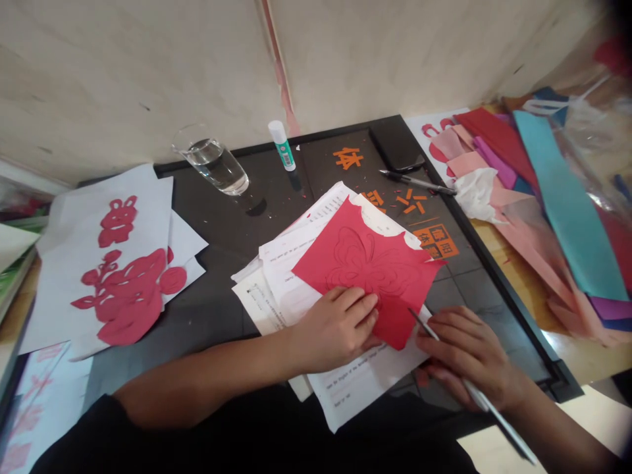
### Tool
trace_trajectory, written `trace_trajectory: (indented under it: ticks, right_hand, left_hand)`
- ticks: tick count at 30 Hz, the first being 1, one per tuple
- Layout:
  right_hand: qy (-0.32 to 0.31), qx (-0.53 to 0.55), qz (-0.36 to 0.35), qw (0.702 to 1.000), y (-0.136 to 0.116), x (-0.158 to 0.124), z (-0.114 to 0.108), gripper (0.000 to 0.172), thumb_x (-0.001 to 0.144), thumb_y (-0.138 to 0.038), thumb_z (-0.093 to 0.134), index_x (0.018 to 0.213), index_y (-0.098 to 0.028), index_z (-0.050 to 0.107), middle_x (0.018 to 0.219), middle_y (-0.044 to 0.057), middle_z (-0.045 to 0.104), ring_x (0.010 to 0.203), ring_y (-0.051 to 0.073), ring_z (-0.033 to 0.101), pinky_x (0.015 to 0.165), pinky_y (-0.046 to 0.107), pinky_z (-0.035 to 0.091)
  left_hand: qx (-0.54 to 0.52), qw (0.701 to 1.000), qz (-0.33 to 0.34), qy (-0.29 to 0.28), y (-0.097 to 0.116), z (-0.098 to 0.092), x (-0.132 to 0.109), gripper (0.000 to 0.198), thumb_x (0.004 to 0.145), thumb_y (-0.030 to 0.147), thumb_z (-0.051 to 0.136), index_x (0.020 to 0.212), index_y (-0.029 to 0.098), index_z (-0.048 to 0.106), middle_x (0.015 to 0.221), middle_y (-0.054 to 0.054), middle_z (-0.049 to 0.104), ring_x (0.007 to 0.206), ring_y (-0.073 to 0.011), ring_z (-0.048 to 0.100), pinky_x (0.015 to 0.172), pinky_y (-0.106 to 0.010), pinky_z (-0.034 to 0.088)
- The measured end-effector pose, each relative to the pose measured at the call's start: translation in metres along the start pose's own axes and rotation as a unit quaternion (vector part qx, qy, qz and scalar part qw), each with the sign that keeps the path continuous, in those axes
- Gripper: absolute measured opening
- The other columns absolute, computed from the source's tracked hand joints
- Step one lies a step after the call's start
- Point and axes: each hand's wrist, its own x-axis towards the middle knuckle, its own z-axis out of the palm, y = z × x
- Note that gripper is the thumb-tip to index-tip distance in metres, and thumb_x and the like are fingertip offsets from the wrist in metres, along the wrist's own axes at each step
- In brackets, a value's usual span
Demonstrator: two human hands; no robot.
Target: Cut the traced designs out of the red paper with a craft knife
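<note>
A red sheet of paper (365, 263) with a butterfly drawn on it lies on a stack of printed white sheets (340, 388). Its upper right edge is cut in curves. My left hand (340, 322) grips the sheet's lower left edge, fingers on top. In my right hand (469, 355) is a slim pointed silver tool (494, 411), held like a pen, its dark tip at the red sheet's lower right part. Whether the tip touches the paper I cannot tell.
A glass of water (220, 168) and a glue stick (282, 146) stand at the back. Red cutouts (131, 296) lie on white paper at left. A pen (419, 182), a black phone (397, 148) and coloured papers (567, 204) are at right.
</note>
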Motion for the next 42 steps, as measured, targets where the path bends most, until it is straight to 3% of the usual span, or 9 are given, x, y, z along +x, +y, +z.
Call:
trace_trajectory:
  ticks: [4, 10, 17, 31, 37, 42]
  right_hand:
    - [-0.012, 0.041, 0.149, 0.988, 0.003, -0.003, 0.0, 0.044, 0.089, -0.012, 0.047, 0.133, -0.015, 0.048, 0.088, 0.009, 0.067, 0.073, 0.022, 0.065, 0.065, 0.035, 0.054]
    - [-0.01, 0.074, 0.184, 0.98, -0.004, 0.008, 0.011, 0.036, 0.092, -0.011, 0.047, 0.127, -0.018, 0.056, 0.091, 0.008, 0.068, 0.079, 0.019, 0.066, 0.072, 0.031, 0.056]
    - [-0.007, 0.145, 0.262, 0.954, -0.005, 0.008, 0.023, 0.032, 0.095, -0.015, 0.046, 0.122, -0.019, 0.062, 0.086, 0.006, 0.068, 0.077, 0.016, 0.066, 0.069, 0.028, 0.056]
    - [-0.025, 0.113, 0.234, 0.965, -0.004, 0.014, 0.027, 0.032, 0.093, -0.011, 0.047, 0.119, -0.018, 0.062, 0.083, 0.004, 0.067, 0.072, 0.014, 0.065, 0.067, 0.026, 0.056]
    - [-0.045, 0.095, 0.188, 0.976, -0.006, 0.007, 0.031, 0.042, 0.09, -0.004, 0.047, 0.129, -0.014, 0.055, 0.089, 0.007, 0.066, 0.077, 0.017, 0.063, 0.069, 0.03, 0.055]
    - [-0.067, 0.105, 0.156, 0.98, -0.005, 0.005, 0.03, 0.051, 0.086, 0.0, 0.047, 0.136, -0.013, 0.049, 0.086, 0.007, 0.065, 0.076, 0.019, 0.059, 0.07, 0.034, 0.055]
  left_hand:
    - [0.025, 1.0, 0.011, 0.005, 0.0, 0.0, -0.003, 0.034, 0.097, 0.038, 0.053, 0.105, 0.008, 0.068, 0.117, -0.015, 0.068, 0.102, -0.0264, 0.061, 0.082, -0.038, 0.052]
    - [0.085, 0.995, 0.052, 0.015, 0.006, 0.004, -0.009, 0.027, 0.091, 0.026, 0.06, 0.109, 0.007, 0.067, 0.118, -0.019, 0.067, 0.099, -0.03, 0.063, 0.08, -0.042, 0.05]
    - [0.08, 0.995, 0.056, 0.029, 0.005, 0.007, -0.008, 0.026, 0.091, 0.027, 0.059, 0.105, 0.006, 0.068, 0.12, -0.023, 0.066, 0.098, -0.0321, 0.064, 0.079, -0.045, 0.049]
    - [0.077, 0.995, 0.048, 0.034, 0.006, 0.008, -0.007, 0.03, 0.091, 0.026, 0.057, 0.106, 0.003, 0.069, 0.118, -0.024, 0.066, 0.097, -0.0338, 0.065, 0.076, -0.043, 0.05]
    - [0.061, 0.997, 0.025, 0.043, 0.004, 0.008, -0.004, 0.019, 0.089, 0.021, 0.058, 0.1, 0.008, 0.066, 0.121, -0.024, 0.065, 0.096, -0.0312, 0.066, 0.077, -0.041, 0.05]
    - [0.032, 0.999, -0.006, 0.009, 0.002, 0.009, -0.002, 0.015, 0.091, 0.024, 0.055, 0.096, 0.012, 0.062, 0.129, -0.025, 0.06, 0.093, -0.0289, 0.064, 0.074, -0.039, 0.049]
